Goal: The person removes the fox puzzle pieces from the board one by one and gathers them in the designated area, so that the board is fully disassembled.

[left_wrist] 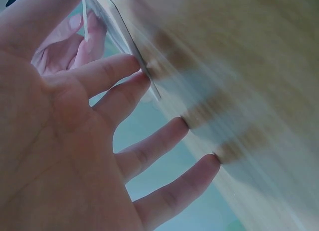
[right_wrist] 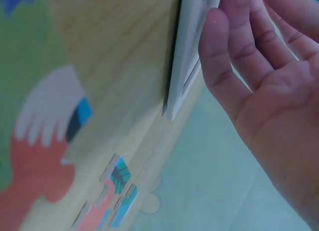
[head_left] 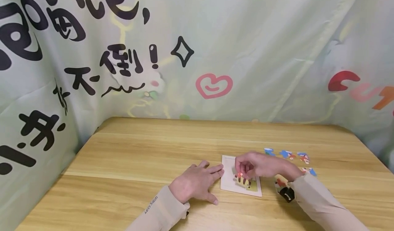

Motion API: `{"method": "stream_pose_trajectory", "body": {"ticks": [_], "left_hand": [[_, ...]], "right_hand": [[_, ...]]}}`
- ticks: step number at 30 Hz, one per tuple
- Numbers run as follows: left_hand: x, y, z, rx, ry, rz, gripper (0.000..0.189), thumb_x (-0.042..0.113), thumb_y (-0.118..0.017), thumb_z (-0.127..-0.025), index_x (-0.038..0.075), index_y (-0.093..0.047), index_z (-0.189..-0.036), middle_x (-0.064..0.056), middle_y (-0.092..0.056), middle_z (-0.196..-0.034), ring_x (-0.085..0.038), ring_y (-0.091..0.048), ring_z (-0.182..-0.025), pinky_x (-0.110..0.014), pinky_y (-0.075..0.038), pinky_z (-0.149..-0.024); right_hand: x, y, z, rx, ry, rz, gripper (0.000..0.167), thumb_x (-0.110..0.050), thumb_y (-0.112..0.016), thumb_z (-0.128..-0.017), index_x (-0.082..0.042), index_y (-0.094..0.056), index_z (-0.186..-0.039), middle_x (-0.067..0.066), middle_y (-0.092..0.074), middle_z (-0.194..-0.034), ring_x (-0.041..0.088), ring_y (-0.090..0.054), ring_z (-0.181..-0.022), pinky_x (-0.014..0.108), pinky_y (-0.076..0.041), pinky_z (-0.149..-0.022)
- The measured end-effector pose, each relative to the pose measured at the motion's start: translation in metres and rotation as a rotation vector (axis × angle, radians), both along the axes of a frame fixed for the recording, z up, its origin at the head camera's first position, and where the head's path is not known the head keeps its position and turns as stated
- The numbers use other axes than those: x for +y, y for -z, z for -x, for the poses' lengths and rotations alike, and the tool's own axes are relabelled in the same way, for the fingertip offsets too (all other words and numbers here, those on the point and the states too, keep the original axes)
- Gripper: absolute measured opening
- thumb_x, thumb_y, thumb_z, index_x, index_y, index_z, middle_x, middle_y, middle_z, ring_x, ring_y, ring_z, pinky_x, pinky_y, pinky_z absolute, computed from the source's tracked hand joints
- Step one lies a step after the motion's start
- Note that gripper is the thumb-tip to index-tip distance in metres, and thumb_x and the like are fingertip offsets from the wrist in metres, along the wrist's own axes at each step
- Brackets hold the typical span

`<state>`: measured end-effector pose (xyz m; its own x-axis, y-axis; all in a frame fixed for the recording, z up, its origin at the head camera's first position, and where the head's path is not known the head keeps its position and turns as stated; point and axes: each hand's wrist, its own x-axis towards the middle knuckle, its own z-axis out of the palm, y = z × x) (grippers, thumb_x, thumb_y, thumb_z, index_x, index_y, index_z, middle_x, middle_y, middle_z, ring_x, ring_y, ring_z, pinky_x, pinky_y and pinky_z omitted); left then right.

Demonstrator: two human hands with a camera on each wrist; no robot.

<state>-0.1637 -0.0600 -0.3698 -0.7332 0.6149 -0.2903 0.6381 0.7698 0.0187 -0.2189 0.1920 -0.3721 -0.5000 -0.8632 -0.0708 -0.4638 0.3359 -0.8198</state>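
Observation:
A white puzzle tray (head_left: 226, 179) lies on the wooden table, with a yellow-green piece (head_left: 253, 185) in its lower right part. Over the tray my right hand (head_left: 257, 165) pinches a jigsaw puzzle piece (head_left: 241, 180), pale yellow with red and dark shapes, and holds it tilted. My left hand (head_left: 197, 182) rests beside the tray with fingers spread. In the left wrist view, its index and middle fingertips meet the tray's edge (left_wrist: 133, 44), while the other fingertips (left_wrist: 212, 166) touch the tabletop. The right wrist view hides the pinched piece behind the right fingers (right_wrist: 214, 47).
Several loose puzzle pieces (head_left: 269, 152) with blue and orange print lie right of the tray. Another piece (head_left: 280, 182) is close to the right wrist, partly behind the black wrist camera (head_left: 287, 194). A printed curtain (head_left: 255, 60) hangs behind the table (head_left: 147, 149).

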Motion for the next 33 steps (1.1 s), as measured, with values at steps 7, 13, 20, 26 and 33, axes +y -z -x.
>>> {"method": "stream_pose_trajectory", "body": {"ticks": [7, 13, 20, 26, 33], "left_hand": [[0.0, 0.001, 0.0, -0.001, 0.001, -0.002, 0.09, 0.063, -0.074, -0.081, 0.029, -0.039, -0.158, 0.019, -0.026, -0.162, -0.019, -0.033, -0.143, -0.047, -0.042, -0.108], [0.0, 0.001, 0.0, 0.011, 0.003, -0.009, 0.09, 0.062, -0.075, -0.081, 0.029, -0.04, -0.157, 0.019, -0.027, -0.162, -0.019, -0.034, -0.143, -0.046, -0.043, -0.107], [-0.001, 0.001, -0.003, 0.009, -0.002, -0.027, 0.089, 0.06, -0.076, -0.081, 0.028, -0.042, -0.156, 0.017, -0.029, -0.161, -0.02, -0.036, -0.142, -0.05, -0.043, -0.107], [-0.001, 0.001, -0.004, -0.001, -0.008, -0.048, 0.087, 0.058, -0.077, -0.081, 0.028, -0.044, -0.155, 0.018, -0.03, -0.16, -0.021, -0.036, -0.143, -0.05, -0.044, -0.106], [-0.001, 0.0, -0.005, -0.008, -0.01, -0.058, 0.088, 0.058, -0.078, -0.081, 0.027, -0.044, -0.155, 0.017, -0.031, -0.161, -0.021, -0.036, -0.142, -0.05, -0.044, -0.106]], "right_hand": [[0.005, -0.002, 0.001, 0.02, 0.023, 0.02, 0.022, 0.014, -0.061, -0.083, -0.004, -0.063, -0.095, -0.003, -0.061, -0.083, 0.007, -0.055, -0.071, 0.024, -0.051, -0.062], [0.016, -0.007, -0.002, 0.055, 0.025, 0.039, 0.019, 0.012, -0.063, -0.087, -0.005, -0.064, -0.095, 0.002, -0.061, -0.081, 0.012, -0.056, -0.069, 0.026, -0.051, -0.062], [0.04, -0.01, -0.009, 0.035, 0.042, 0.063, 0.017, 0.012, -0.061, -0.091, -0.004, -0.064, -0.096, 0.009, -0.059, -0.078, 0.022, -0.055, -0.065, 0.027, -0.051, -0.059], [0.066, -0.011, -0.014, 0.051, 0.064, 0.077, 0.028, 0.02, -0.057, -0.086, -0.005, -0.065, -0.096, 0.012, -0.056, -0.076, 0.01, -0.051, -0.068, 0.026, -0.046, -0.055], [0.098, -0.011, -0.02, 0.037, 0.076, 0.085, 0.022, 0.013, -0.06, -0.092, -0.005, -0.067, -0.099, 0.014, -0.059, -0.078, 0.011, -0.054, -0.068, 0.025, -0.046, -0.053]]}}
